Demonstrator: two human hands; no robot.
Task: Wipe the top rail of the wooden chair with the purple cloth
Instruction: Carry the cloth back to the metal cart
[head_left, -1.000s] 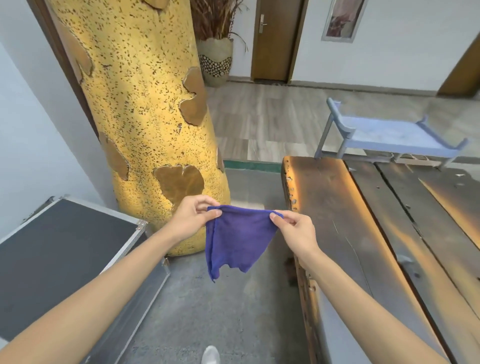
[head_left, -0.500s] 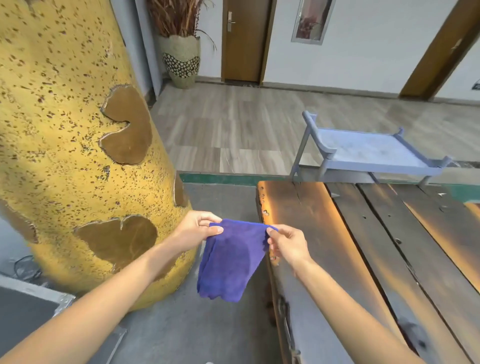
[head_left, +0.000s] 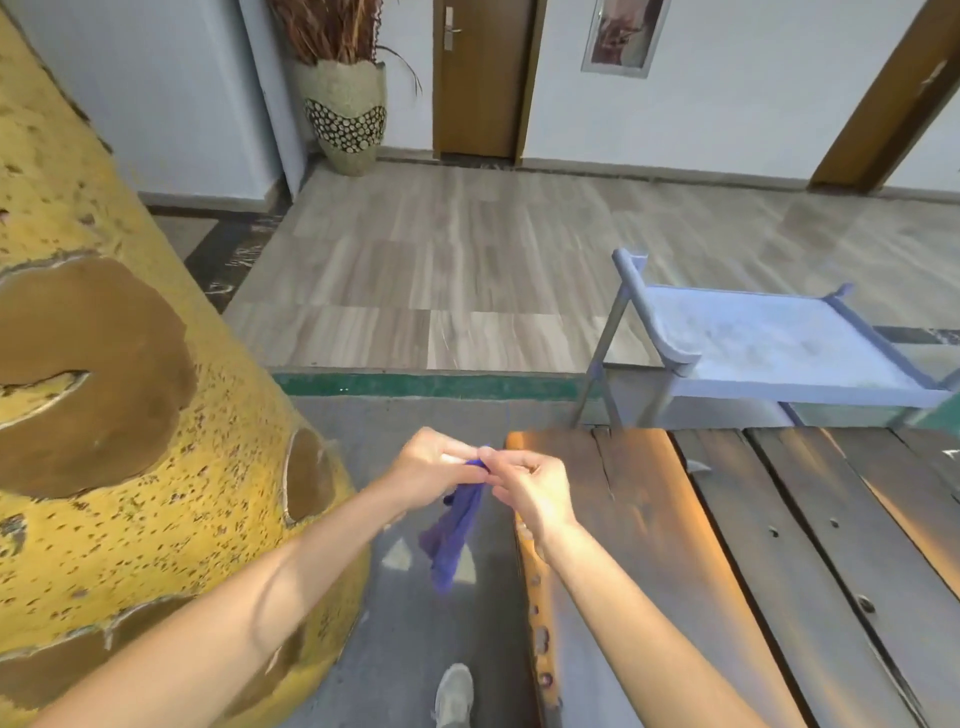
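The purple cloth (head_left: 453, 530) hangs folded in a narrow strip between my two hands, low in the middle of the view. My left hand (head_left: 434, 462) and my right hand (head_left: 524, 486) are pressed together, both pinching its top edge. Beyond them, at the right, stands a pale blue-painted chair (head_left: 769, 343); its curved top rail (head_left: 657, 317) faces me at the chair's left side. The chair is well past my hands, behind the wooden table.
A dark plank table (head_left: 727, 545) fills the lower right, its left edge beside my right hand. A large yellow speckled column (head_left: 130, 441) crowds the left. A patterned vase (head_left: 345, 111) and a brown door (head_left: 480, 78) stand at the far wall. My shoe (head_left: 453, 696) shows below.
My hands have come together, folding the spread cloth into a narrow hanging strip. The view has moved forward along the table and tilted up, bringing the chair closer.
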